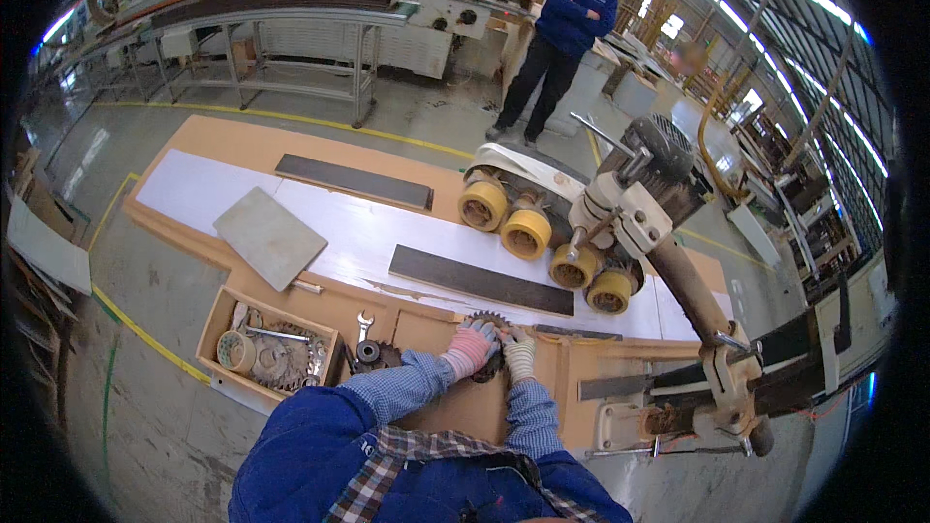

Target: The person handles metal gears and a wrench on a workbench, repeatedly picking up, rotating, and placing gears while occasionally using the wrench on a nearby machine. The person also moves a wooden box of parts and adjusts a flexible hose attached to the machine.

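Just in front of my body, a dark toothed circular saw blade [490, 371] stands partly covered by my gloved hands. My left hand [470, 347], in a pink and white glove, grips its left side with the fingers bent over it. Around the right side closes my right hand [519, 353], in a whitish glove; its fingertips are small in view. To the left lie an open-end wrench [365, 324] and another toothed blade [388, 356] with a dark round hub [367, 352] beside it.
A wooden box [215, 360] of tools and blades sits at the left. Beyond my hands are dark strips [481, 279] and a grey board [270, 237]. A roller feeder with yellow wheels [526, 233] overhangs the right. A person [567, 29] stands beyond, arms folded.
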`<state>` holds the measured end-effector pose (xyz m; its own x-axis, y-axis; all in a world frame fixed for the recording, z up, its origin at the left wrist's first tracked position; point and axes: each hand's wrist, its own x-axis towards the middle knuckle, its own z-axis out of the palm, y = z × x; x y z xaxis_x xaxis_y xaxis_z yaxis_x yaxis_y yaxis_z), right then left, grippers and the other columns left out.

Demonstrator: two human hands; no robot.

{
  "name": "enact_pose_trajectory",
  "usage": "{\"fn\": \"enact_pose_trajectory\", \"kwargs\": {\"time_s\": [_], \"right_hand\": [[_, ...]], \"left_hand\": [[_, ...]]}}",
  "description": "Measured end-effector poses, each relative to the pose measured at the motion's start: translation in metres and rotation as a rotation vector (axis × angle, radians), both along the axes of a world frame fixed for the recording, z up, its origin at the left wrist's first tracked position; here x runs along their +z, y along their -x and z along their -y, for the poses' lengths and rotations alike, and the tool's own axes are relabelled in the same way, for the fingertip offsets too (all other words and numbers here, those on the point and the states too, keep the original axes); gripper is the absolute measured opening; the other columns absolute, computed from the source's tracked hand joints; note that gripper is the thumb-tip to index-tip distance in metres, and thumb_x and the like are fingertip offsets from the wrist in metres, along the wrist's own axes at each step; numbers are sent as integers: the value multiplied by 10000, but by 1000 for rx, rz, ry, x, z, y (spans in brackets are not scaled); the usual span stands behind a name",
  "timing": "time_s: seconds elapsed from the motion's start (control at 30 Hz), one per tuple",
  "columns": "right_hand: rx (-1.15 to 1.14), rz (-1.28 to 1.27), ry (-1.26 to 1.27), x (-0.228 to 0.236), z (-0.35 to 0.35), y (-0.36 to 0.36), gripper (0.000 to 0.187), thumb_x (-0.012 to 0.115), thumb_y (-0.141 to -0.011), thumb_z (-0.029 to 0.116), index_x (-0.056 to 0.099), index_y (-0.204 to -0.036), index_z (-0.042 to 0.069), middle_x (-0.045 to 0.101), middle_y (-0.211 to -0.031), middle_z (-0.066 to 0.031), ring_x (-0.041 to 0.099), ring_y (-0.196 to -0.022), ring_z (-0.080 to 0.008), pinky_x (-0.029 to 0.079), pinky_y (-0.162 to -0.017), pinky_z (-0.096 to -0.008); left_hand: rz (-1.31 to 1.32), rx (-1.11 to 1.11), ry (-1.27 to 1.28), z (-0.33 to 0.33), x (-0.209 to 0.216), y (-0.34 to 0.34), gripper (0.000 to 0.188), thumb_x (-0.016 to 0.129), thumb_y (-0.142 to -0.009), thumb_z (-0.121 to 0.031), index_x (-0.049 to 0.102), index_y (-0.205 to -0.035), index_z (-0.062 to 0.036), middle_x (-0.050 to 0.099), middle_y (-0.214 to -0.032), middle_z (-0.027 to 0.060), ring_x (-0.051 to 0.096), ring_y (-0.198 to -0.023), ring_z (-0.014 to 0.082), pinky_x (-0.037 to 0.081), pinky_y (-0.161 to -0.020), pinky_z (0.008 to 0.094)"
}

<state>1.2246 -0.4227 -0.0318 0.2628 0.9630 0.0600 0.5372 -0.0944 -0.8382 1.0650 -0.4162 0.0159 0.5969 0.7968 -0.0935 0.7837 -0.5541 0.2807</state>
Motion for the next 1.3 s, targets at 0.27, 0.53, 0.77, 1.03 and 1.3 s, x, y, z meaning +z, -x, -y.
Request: {"fn": "enact_pose_trajectory", "kwargs": {"time_s": [0.27, 0.53, 0.77, 1.03, 1.3], "right_hand": [[7, 301, -190, 37, 25, 30, 234, 552, -838, 115, 661, -1021, 17, 638, -1021, -215, 585, -997, -368, 452, -890, -423], [73, 616, -37, 27, 43, 31, 470, 589, -803, 211, 511, -1259, 123, 484, -1175, -224, 473, -1049, -389, 401, -897, -484], [173, 550, -165, 28, 25, 16, 578, 708, -732, 343, 532, -1228, 104, 509, -1211, -154, 473, -1101, -354, 378, -956, -460], [339, 530, 128, 41, 2, 29, 513, 795, -616, 276, 585, -1056, 118, 548, -1077, -148, 501, -1055, -355, 411, -920, -447], [392, 365, 200, 55, -10, 13, 517, 773, -647, 248, 589, -1102, 88, 561, -1102, -176, 544, -1041, -351, 445, -919, -420]], "left_hand": [[180, 148, -69, 10, -21, 12, 421, 496, -877, -302, 476, -1275, -167, 402, -1420, 56, 387, -1290, 272, 341, -990, 476], [29, 214, 64, -1, 8, 23, 443, 464, -873, -490, 524, -1272, -308, 230, -1510, 122, 265, -1356, 357, 234, -1047, 568], [62, 398, 94, 14, 16, 59, 464, 478, -869, -451, 547, -1260, -211, 377, -1431, 139, 360, -1298, 369, 266, -1045, 541], [170, 330, -16, 64, 25, 82, 428, 534, -836, -390, 596, -1153, -109, 481, -1314, 153, 440, -1196, 378, 327, -994, 532], [263, 60, -61, 130, 13, 128, 275, 551, -822, -288, 598, -997, -81, 546, -1159, 127, 505, -1080, 301, 366, -907, 500]]}}
